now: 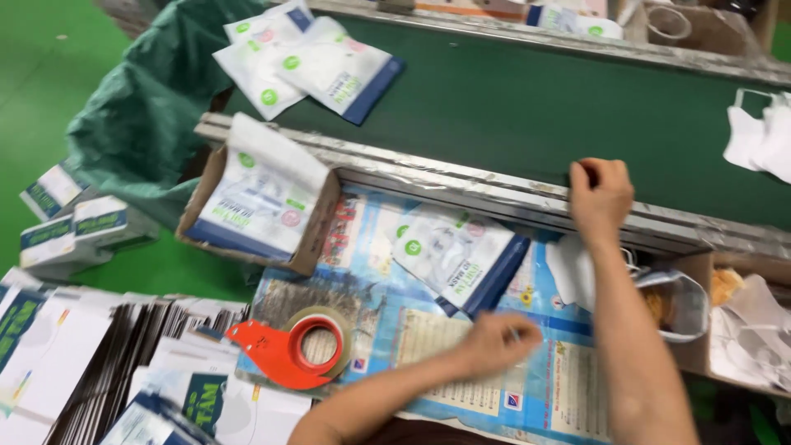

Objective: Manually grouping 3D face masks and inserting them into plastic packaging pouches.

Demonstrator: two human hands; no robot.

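Note:
My left hand (497, 342) rests with curled fingers on a printed blue sheet (544, 387) covering the bench, close to a plastic pouch of white masks (461, 254). Its fingers look closed, with nothing clearly in them. My right hand (600, 196) reaches forward and grips the metal rail (461, 183) at the near edge of a green conveyor belt (527, 99). A white mask (573, 268) lies under my right forearm.
A red tape dispenser (292, 350) lies at the left of the sheet. A cardboard box (317, 239) holds mask pouches. More pouches (309, 62) lie on the belt, loose white masks (762, 136) at far right. Flat cartons (107, 363) are stacked at left.

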